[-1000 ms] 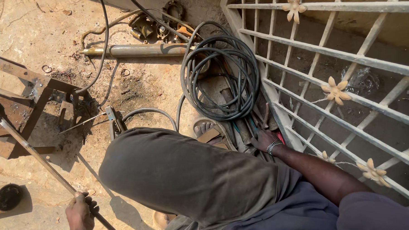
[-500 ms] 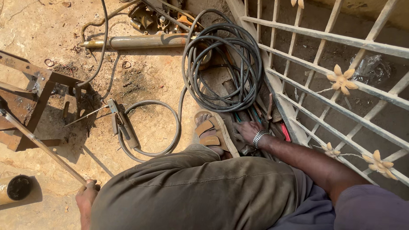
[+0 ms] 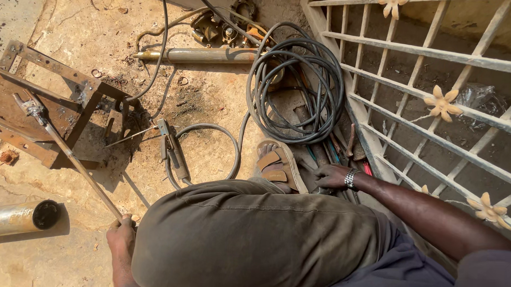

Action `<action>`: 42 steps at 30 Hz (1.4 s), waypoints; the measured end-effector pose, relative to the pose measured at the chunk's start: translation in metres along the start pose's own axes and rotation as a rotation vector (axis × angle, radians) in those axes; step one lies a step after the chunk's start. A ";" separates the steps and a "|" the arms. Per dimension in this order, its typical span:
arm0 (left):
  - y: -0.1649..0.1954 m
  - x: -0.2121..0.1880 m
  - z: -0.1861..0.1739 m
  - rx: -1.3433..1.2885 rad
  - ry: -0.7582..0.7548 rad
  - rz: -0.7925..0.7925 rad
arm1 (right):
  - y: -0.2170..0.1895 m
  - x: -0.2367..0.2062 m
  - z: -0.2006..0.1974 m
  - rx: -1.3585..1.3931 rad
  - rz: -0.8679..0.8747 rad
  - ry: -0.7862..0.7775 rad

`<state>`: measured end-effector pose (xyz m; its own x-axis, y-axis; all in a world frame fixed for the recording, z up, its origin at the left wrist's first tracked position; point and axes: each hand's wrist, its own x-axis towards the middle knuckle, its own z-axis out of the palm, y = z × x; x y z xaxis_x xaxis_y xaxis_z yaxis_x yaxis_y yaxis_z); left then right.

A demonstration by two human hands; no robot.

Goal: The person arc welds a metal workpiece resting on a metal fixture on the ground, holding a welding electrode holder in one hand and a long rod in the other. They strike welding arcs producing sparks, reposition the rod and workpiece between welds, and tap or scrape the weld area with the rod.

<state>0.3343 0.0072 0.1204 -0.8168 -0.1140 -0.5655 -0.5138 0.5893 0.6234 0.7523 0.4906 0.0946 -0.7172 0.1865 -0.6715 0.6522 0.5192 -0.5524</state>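
My left hand (image 3: 122, 235) grips a thin metal rod (image 3: 76, 163) reaching to the rusty steel frame (image 3: 24, 104); my right hand (image 3: 331, 175) rests among tools (image 3: 337, 149) beside coiled cable (image 3: 294, 77).

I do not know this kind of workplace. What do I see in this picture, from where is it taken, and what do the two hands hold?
The picture comes from a camera on the person's head, looking down at their bent knee and both hands. There is no machine here, only bare hands.

The left hand grips one end of a long thin metal rod; its far end lies over a rusty metal frame on the sandy ground. The right hand, with a wrist bracelet, reaches into a heap of tools and rods beside a sandal; what it grasps cannot be seen.

Nearby lie a coil of black cable, an electrode holder, a metal pipe and a white metal grille with flower shapes.
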 end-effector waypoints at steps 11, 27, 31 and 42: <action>0.056 -0.001 0.022 0.110 0.166 -0.039 | -0.223 -0.090 -0.225 0.312 -0.259 0.462; 0.133 0.116 -0.006 0.143 0.268 0.004 | -0.623 0.380 -0.161 0.030 -0.699 0.086; 0.169 0.161 0.005 0.120 0.199 0.076 | -0.618 0.494 -0.163 0.426 -0.541 0.023; 0.216 0.170 -0.048 0.359 0.015 0.107 | -0.627 0.553 -0.254 0.631 -1.188 0.201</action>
<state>0.0717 0.0764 0.1847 -0.8663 -0.0465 -0.4974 -0.3023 0.8414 0.4479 -0.1152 0.4798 0.1953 -0.9079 0.0430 0.4169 -0.4175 -0.0060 -0.9087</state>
